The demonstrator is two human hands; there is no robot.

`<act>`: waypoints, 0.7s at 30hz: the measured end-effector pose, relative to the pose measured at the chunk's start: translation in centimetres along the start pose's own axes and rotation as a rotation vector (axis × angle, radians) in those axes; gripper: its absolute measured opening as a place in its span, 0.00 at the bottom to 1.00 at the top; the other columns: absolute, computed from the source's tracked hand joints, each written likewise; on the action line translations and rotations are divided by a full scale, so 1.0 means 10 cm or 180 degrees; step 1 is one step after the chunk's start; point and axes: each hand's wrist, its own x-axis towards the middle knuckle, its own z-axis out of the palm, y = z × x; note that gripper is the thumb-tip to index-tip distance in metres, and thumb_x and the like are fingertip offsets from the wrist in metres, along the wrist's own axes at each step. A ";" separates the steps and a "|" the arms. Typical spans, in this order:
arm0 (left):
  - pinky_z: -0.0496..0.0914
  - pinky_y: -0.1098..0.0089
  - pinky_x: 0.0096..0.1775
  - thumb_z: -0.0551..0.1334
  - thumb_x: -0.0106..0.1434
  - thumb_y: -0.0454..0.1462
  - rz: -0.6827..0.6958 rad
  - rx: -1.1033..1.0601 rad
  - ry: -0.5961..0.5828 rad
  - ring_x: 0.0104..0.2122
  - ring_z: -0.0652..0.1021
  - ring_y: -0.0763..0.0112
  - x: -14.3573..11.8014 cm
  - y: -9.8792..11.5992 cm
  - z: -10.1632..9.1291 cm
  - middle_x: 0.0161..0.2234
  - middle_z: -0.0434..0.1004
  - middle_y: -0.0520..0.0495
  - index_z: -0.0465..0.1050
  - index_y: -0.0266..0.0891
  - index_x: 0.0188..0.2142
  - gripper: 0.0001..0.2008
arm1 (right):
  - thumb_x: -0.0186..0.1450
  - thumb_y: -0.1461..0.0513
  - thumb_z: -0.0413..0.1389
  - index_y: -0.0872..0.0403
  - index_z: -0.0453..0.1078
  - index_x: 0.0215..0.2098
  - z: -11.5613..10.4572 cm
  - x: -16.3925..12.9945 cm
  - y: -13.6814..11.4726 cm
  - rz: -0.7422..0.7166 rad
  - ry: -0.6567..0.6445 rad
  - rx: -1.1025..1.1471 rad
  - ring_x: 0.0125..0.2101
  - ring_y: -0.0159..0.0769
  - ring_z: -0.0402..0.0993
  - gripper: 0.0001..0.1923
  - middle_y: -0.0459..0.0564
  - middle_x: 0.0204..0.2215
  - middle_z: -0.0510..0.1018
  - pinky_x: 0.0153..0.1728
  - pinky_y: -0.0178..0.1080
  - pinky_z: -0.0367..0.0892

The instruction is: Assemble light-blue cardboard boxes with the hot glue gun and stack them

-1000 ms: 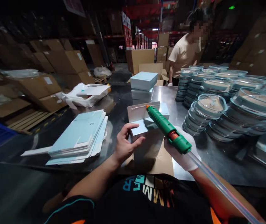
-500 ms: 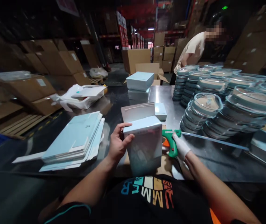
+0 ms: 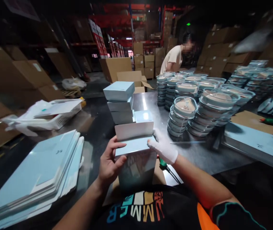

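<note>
Both hands frame 1 pale blue box [image 3: 136, 159].
Left hand [image 3: 110, 163] grips its left side; gloved right hand [image 3: 164, 148] presses the top flap's right edge.

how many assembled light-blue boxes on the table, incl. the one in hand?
4 clearly. One box in hand, held by the left hand and gloved right hand. Three in a stack behind it. A small blue piece beside the stack may be another.
</note>
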 end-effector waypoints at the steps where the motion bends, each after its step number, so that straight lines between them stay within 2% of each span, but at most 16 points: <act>1: 0.79 0.60 0.55 0.78 0.63 0.52 0.0207 -0.0089 0.0077 0.59 0.83 0.52 0.01 -0.01 0.00 0.59 0.82 0.41 0.82 0.44 0.47 0.20 | 0.64 0.42 0.70 0.51 0.71 0.66 -0.04 -0.02 0.04 -0.0107 -0.0120 -0.0029 0.62 0.55 0.79 0.40 0.60 0.62 0.81 0.66 0.58 0.73; 3: 0.80 0.60 0.55 0.78 0.65 0.46 0.0544 -0.0368 0.0181 0.58 0.84 0.54 0.04 -0.02 -0.01 0.58 0.83 0.44 0.78 0.49 0.55 0.22 | 0.59 0.40 0.76 0.51 0.71 0.67 -0.14 -0.09 0.17 -0.0491 -0.0369 -0.0180 0.69 0.58 0.72 0.46 0.64 0.70 0.75 0.69 0.59 0.70; 4: 0.80 0.59 0.54 0.78 0.67 0.44 0.0660 -0.0435 0.0118 0.57 0.85 0.55 0.06 -0.03 -0.02 0.55 0.85 0.45 0.76 0.51 0.59 0.24 | 0.59 0.41 0.76 0.50 0.72 0.67 -0.18 -0.14 0.22 -0.0713 -0.0453 -0.0320 0.73 0.59 0.68 0.45 0.65 0.74 0.70 0.71 0.59 0.68; 5: 0.80 0.58 0.55 0.77 0.68 0.42 0.0767 -0.0403 -0.0060 0.57 0.86 0.55 0.09 -0.03 -0.05 0.52 0.86 0.46 0.76 0.52 0.61 0.24 | 0.62 0.42 0.75 0.49 0.74 0.66 -0.21 -0.18 0.27 -0.0921 -0.0511 -0.0485 0.75 0.59 0.65 0.41 0.66 0.76 0.66 0.72 0.60 0.65; 7: 0.80 0.54 0.57 0.73 0.71 0.41 0.0983 -0.0121 -0.0625 0.59 0.85 0.53 0.15 -0.04 -0.12 0.52 0.87 0.42 0.82 0.49 0.58 0.17 | 0.73 0.46 0.68 0.48 0.77 0.64 -0.24 -0.26 0.32 -0.1268 -0.0614 -0.0764 0.76 0.54 0.64 0.26 0.63 0.78 0.64 0.73 0.59 0.64; 9: 0.80 0.51 0.59 0.70 0.74 0.41 0.1198 0.0110 -0.1085 0.61 0.83 0.50 0.22 -0.02 -0.22 0.54 0.87 0.40 0.86 0.48 0.53 0.10 | 0.79 0.51 0.61 0.46 0.79 0.63 -0.21 -0.31 0.32 -0.1606 -0.0659 -0.0925 0.73 0.48 0.70 0.18 0.60 0.75 0.69 0.71 0.55 0.68; 13: 0.80 0.46 0.59 0.68 0.75 0.36 0.1324 0.0388 -0.1449 0.61 0.84 0.48 0.37 0.08 -0.41 0.53 0.89 0.40 0.85 0.49 0.55 0.12 | 0.81 0.54 0.58 0.46 0.80 0.60 -0.07 -0.27 0.27 -0.2165 -0.0400 -0.1284 0.64 0.43 0.78 0.15 0.58 0.65 0.81 0.66 0.51 0.73; 15: 0.77 0.44 0.62 0.70 0.74 0.39 0.1387 0.0973 -0.1790 0.64 0.82 0.45 0.47 0.19 -0.45 0.59 0.87 0.39 0.83 0.50 0.58 0.15 | 0.81 0.53 0.57 0.48 0.80 0.60 0.02 -0.21 0.25 -0.2329 -0.0350 -0.1624 0.63 0.45 0.78 0.16 0.60 0.64 0.81 0.66 0.54 0.73; 16: 0.75 0.43 0.64 0.72 0.72 0.43 0.1444 0.1348 -0.1993 0.64 0.82 0.44 0.52 0.25 -0.44 0.62 0.85 0.38 0.81 0.51 0.62 0.19 | 0.81 0.51 0.57 0.51 0.79 0.62 0.07 -0.17 0.25 -0.2447 -0.0427 -0.1799 0.64 0.47 0.78 0.18 0.63 0.65 0.80 0.66 0.55 0.73; 18: 0.75 0.46 0.63 0.73 0.69 0.51 0.1526 0.2006 -0.2311 0.60 0.84 0.45 0.60 0.38 -0.37 0.63 0.83 0.35 0.71 0.50 0.72 0.35 | 0.80 0.48 0.56 0.57 0.71 0.70 0.08 -0.10 0.20 -0.2738 -0.0741 -0.2011 0.65 0.50 0.77 0.28 0.69 0.68 0.76 0.66 0.54 0.74; 20: 0.78 0.51 0.56 0.71 0.69 0.54 0.1518 0.2354 -0.2496 0.51 0.87 0.50 0.67 0.50 -0.31 0.60 0.85 0.35 0.60 0.47 0.78 0.44 | 0.80 0.45 0.55 0.61 0.60 0.77 -0.07 -0.04 0.12 -0.2846 -0.0944 -0.2052 0.68 0.48 0.76 0.38 0.71 0.70 0.74 0.66 0.48 0.75; 21: 0.79 0.52 0.54 0.70 0.70 0.55 0.1488 0.2427 -0.2406 0.47 0.87 0.52 0.71 0.54 -0.31 0.60 0.85 0.37 0.59 0.48 0.79 0.44 | 0.80 0.44 0.54 0.61 0.58 0.79 -0.23 0.00 0.06 -0.2795 -0.0818 -0.2124 0.69 0.46 0.75 0.40 0.69 0.70 0.74 0.67 0.46 0.74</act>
